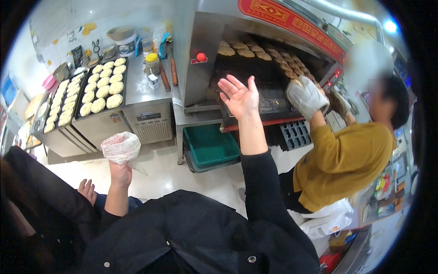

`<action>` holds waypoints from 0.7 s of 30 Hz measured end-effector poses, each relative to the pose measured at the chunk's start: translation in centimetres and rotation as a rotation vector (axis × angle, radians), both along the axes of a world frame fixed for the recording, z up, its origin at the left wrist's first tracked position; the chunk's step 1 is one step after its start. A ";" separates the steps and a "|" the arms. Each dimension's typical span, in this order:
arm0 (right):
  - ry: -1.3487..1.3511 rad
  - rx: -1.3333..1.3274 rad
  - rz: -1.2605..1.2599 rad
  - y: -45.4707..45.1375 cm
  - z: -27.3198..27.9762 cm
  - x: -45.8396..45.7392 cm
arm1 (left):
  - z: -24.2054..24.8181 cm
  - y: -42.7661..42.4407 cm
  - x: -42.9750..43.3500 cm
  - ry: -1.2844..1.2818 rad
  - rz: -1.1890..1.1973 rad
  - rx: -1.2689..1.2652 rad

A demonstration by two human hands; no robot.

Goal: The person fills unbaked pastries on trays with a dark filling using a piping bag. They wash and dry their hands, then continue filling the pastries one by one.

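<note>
My left hand [120,169] is raised at the left, its fingers under a translucent plastic piping bag [121,147] with pinkish contents; most of the fingers are hidden by the bag. With palm up and fingers apart, my right hand [240,96] is held before the open oven [202,78] and holds nothing. Browned pastries [245,53] lie inside the oven. At the right a co-worker in a mustard top has white oven mitts [306,97] at the tray of browned pastries in the oven mouth. Pale dough rounds [103,91] sit on a black tray on the steel counter.
A second tray holds smaller dough pieces [70,99]. A yellow-lidded jar [152,64], a small box [153,82] and wooden rods [164,77] are on the counter [140,89]. A green crate [212,145] stands below the oven. Another person's hand [88,191] shows at lower left.
</note>
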State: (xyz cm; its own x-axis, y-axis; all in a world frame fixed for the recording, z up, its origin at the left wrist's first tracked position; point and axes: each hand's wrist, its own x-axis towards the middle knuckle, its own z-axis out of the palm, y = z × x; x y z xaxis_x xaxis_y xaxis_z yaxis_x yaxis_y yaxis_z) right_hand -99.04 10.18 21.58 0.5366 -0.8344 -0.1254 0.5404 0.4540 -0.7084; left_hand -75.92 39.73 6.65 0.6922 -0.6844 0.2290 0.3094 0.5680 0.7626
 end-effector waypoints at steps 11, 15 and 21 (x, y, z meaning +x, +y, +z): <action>0.073 -0.253 0.185 5.2 -3.6 2.2 | -1.2 1.8 1.5 0.067 0.003 0.048; 0.190 -0.152 0.170 9.7 -7.3 0.1 | -2.2 2.8 2.3 0.065 -0.014 0.073; 0.279 -0.057 0.122 11.8 -10.0 -3.1 | -2.9 2.3 3.2 0.096 -0.015 0.104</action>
